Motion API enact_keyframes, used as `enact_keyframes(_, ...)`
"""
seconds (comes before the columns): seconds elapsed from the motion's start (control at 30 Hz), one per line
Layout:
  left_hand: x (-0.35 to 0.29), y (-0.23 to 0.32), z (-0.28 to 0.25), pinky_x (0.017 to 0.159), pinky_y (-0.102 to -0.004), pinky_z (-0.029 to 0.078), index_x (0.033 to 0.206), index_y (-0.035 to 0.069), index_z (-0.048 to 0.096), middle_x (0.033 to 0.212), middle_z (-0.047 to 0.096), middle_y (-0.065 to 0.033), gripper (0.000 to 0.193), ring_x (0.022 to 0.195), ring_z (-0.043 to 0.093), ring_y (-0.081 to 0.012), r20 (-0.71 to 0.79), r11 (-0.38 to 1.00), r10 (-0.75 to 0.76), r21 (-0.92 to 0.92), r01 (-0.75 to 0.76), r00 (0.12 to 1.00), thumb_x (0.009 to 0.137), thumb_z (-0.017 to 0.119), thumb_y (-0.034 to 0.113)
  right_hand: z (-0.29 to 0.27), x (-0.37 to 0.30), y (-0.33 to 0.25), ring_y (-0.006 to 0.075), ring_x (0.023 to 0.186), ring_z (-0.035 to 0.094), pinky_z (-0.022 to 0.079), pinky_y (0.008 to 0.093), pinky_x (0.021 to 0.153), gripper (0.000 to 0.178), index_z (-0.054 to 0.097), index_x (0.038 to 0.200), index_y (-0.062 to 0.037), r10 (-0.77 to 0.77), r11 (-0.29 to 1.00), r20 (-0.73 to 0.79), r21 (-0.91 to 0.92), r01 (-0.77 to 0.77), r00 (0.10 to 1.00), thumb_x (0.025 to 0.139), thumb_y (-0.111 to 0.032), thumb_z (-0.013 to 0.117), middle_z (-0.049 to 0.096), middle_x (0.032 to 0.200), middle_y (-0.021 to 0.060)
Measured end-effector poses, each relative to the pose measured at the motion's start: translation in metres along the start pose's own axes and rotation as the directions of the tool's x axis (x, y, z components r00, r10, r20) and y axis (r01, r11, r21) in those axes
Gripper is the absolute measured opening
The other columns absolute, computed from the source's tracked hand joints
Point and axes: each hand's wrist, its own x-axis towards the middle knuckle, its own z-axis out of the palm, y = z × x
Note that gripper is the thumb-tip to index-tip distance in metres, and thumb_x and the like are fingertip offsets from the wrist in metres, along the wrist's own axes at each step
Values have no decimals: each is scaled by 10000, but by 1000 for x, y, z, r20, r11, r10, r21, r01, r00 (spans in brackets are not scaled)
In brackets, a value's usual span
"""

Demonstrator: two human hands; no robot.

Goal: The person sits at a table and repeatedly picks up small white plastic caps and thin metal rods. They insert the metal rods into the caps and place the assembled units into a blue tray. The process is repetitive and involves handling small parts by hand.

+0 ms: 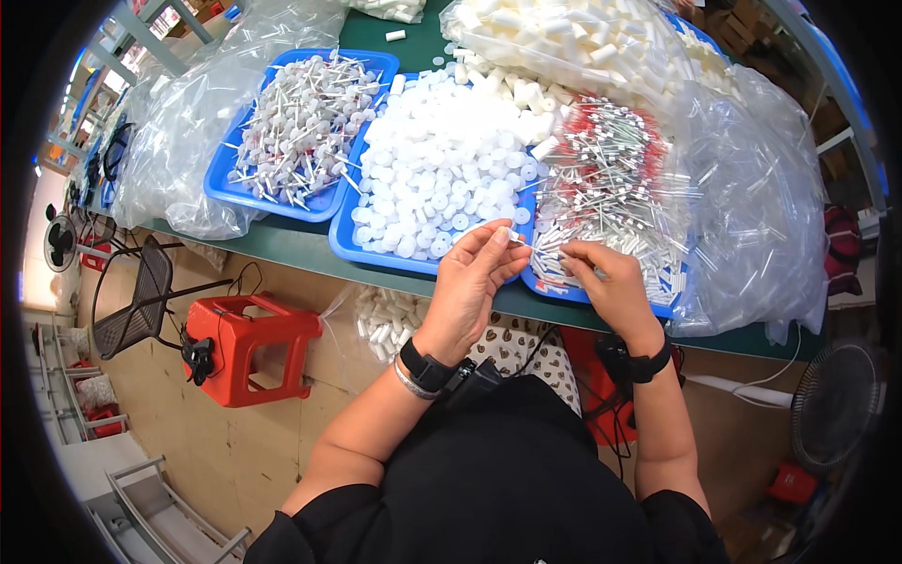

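Note:
My left hand (474, 277) is closed in a pinch at the front right corner of the middle blue tray (376, 256), with a small white piece (512, 237) between thumb and forefinger. To its right, my right hand (615, 287) hovers over the front of the right-hand blue tray, its thumb and forefinger pressed together. Whatever sits in that pinch is too small to name. Translucent white discs (413, 207) fill the middle tray. Thin white sticks (611, 193), some with red parts, are heaped in the right-hand tray.
A third blue tray (221, 179) at the left holds discs with stems. Behind lies a clear bag of white cylinders (573, 38). Plastic bags (742, 216) flank the trays on the green table (291, 240). A red stool (249, 348) and a fan (834, 404) stand below.

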Motion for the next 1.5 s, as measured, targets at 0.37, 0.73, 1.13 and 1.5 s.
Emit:
enact_keyframes(0.37,-1,-9,3,854,-282,540,1203,-8,561,1065,644,-111,298,938,654,-169,9,999,-22,26,22,1000,959,592,159,3,-3,-15,180,681,660,509,276,624,111,668,959,13,-81,997,-39,-21,80,996,864,-41,650,685,823,108)
enact_keyframes(0.73,-12,-9,5,692,-213,485,1287,-10,555,977,661,-35,372,778,603,-72,185,951,-81,310,20,979,966,587,176,6,-3,-23,110,604,638,482,217,526,188,605,1048,16,265,771,266,518,-369,927,989,-147,532,642,730,62)
enact_keyframes(1.13,64,166,-63,1062,-356,345,1369,-42,429,1398,451,-205,547,1283,444,-281,13,329,843,778,-535,538,946,610,254,-19,59,-6,239,847,556,438,353,760,225,689,944,-94,-422,660,103,-647,383,901,725,-43,681,600,852,38)
enact_keyframes(1.5,32,71,-40,840,-370,477,999,42,670,987,652,-124,198,939,584,-309,603,-178,421,787,-590,677,801,659,26,-21,51,-14,256,740,610,490,343,676,109,660,905,-25,-459,854,-153,-348,387,875,808,-56,699,658,820,87)
